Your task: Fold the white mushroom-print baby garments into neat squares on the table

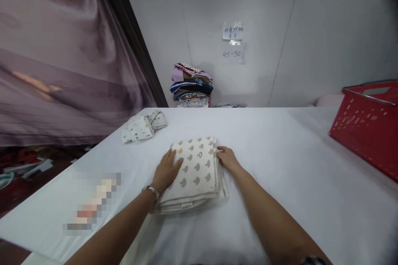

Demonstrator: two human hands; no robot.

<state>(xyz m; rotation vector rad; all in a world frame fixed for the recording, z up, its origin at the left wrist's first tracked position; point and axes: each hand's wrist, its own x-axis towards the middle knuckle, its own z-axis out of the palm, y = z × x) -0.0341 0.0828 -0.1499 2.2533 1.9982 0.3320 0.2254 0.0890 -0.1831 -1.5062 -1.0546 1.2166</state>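
A folded cream cloth (197,169), printed with rows of grey tree-like shapes, lies on the white-covered table in front of me. Its stacked layers show along the front and right edges. My left hand (166,170) rests flat on its left side, fingers stretched out, a bracelet on the wrist. At the upper right edge of the cloth, my right hand (227,158) has its fingers curled in and pinches the border; the exact grip is partly hidden.
A smaller spotted bundle (141,127) lies at the table's far left. A red basket (367,128) stands on the right. Behind the far edge rises a pile of folded fabrics (192,87) by the wall. A pinkish curtain (62,58) hangs at left; a blurred-out item (95,203) lies near left.
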